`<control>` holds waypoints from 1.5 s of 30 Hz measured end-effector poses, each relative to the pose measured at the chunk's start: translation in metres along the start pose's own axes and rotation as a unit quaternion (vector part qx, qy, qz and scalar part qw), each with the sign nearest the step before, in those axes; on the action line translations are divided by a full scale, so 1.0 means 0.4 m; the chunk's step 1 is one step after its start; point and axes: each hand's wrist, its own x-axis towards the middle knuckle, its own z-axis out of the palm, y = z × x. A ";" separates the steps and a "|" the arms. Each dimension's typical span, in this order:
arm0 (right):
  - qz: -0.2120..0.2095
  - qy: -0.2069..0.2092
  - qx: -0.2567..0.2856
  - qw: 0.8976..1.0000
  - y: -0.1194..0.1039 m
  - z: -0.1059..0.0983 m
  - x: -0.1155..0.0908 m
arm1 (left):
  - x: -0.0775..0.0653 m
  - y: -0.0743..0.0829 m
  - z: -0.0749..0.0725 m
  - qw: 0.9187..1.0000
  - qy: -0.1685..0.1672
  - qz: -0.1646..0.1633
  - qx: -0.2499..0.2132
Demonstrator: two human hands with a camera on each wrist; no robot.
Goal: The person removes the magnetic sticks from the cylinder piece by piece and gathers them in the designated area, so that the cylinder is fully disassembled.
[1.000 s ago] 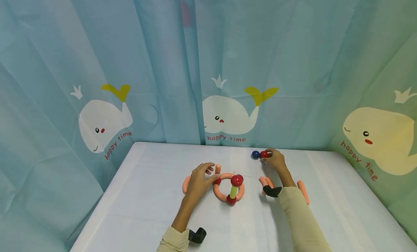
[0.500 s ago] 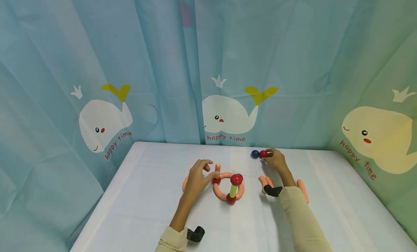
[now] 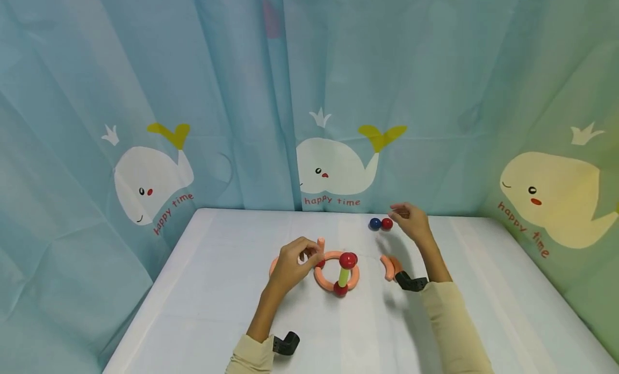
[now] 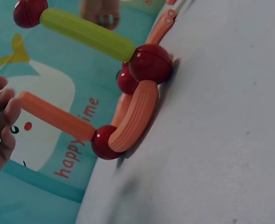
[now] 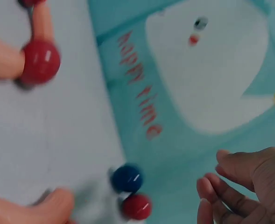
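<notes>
A ring of curved orange rods (image 3: 320, 280) joined by red balls (image 3: 340, 289) lies on the table. A green rod (image 4: 88, 35) rises from it with a red ball on top, and a straight orange rod (image 4: 55, 114) stands from another joint. My left hand (image 3: 293, 264) is beside that orange rod, its fingertips close to the rod's upper end; contact cannot be told. At the back, a blue ball (image 3: 375, 224) and a red ball (image 3: 387, 224) sit side by side. My right hand (image 3: 412, 222) hovers just right of them, fingers loosely bent, holding nothing.
Loose curved orange rods (image 3: 387, 267) lie under my right wrist. Another orange piece (image 3: 273, 265) shows partly behind my left hand. The white table (image 3: 193, 309) ends at a blue curtain (image 3: 242, 94) printed with whales. Both wrists wear black camera mounts (image 3: 287, 344).
My right hand has let go of the red ball and lifted up and away from it. My left hand's fingers have drawn in slightly near the upright orange rod.
</notes>
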 end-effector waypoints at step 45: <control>-0.189 -0.166 0.143 0.957 -0.222 0.092 -0.265 | -0.042 0.058 0.117 0.983 -0.139 -0.070 0.095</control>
